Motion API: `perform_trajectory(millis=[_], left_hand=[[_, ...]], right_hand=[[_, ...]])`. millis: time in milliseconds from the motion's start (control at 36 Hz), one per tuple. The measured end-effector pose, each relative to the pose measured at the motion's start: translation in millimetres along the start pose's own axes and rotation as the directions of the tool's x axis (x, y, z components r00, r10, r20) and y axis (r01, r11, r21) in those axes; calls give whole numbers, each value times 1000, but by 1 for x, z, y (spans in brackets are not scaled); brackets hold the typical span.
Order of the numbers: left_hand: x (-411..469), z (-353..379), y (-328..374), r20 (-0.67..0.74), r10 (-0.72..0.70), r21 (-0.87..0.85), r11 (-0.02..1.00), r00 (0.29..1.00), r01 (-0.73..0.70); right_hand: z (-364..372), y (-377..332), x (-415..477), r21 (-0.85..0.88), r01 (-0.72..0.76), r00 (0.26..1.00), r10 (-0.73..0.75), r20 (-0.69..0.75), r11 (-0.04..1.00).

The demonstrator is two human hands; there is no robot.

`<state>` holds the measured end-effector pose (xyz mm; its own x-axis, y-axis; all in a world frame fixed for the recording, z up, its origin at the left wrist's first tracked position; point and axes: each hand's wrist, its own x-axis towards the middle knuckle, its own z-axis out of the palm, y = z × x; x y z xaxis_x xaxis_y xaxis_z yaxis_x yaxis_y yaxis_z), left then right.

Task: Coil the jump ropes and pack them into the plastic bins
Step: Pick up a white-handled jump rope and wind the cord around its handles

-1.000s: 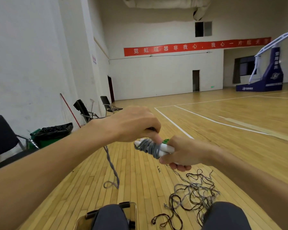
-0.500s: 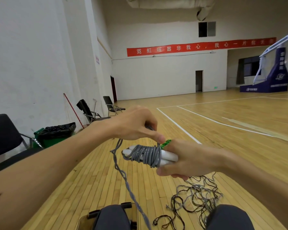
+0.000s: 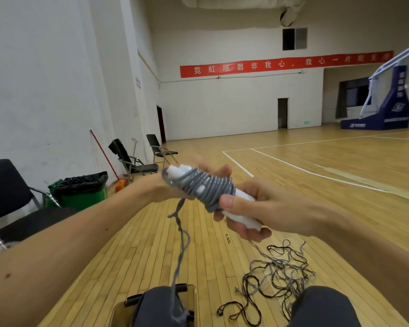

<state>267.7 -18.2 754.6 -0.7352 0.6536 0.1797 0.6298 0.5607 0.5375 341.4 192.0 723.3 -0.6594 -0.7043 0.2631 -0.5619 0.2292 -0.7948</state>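
nearest to us, at the bottom edge, our two knees in dark trousers frame a clear plastic bin with black grips, half hidden behind the left knee. the loose tail of the grey jump rope hangs down to that knee and ends in a blurred bunch on it. to the right, on the wooden floor beside the right knee, lies a tangle of loose ropes, thin dark and grey cords crossing one another.

above them we hold the grey jump rope in mid-air, wound in tight turns round its two white handles, which lie side by side and tilt down to the right. our right hand grips the lower ends of the handles, thumb pressed against the edge of the coil. our left hand sits behind the upper end of the bundle, its fingers curled round the far side of the coil; the tail drops out from under it.

further off, along the left wall, stand a green waste bin lined with a black bag and some black folding chairs, with a red-handled broom leaning between them. on the far wall hangs a red banner, and a blue basketball stand is at the far right.
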Motion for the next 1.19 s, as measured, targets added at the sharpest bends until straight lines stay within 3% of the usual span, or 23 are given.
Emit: perform_trajectory(millis=[167,250,417,639,806,972,1083,1194], left_hand=[[-4,13,12,32,-111,-214,970,993,115],[4,21,12,-21,-214,-281,939,977,200],[1,35,18,-22,-183,-424,892,983,157],[2,47,13,62,-270,-515,816,961,263],[2,55,11,-3,-326,-321,896,945,308],[-5,55,12,-40,-270,38,962,962,271],[-6,52,13,-94,-219,315,919,971,237],[-8,42,19,-116,-123,584,794,986,168]], right_hand=[[-3,4,5,-13,-45,981,42,-187,999],[-2,8,9,37,-85,955,92,-283,996],[-8,16,17,168,-123,860,189,-474,978],[-19,31,18,158,-171,813,230,-536,972],[-26,52,25,107,-273,790,286,-543,956],[-26,68,27,-6,-335,804,283,-524,942],[-22,71,33,-80,-366,784,261,-564,927],[-21,71,33,-77,-408,780,304,-548,910]])
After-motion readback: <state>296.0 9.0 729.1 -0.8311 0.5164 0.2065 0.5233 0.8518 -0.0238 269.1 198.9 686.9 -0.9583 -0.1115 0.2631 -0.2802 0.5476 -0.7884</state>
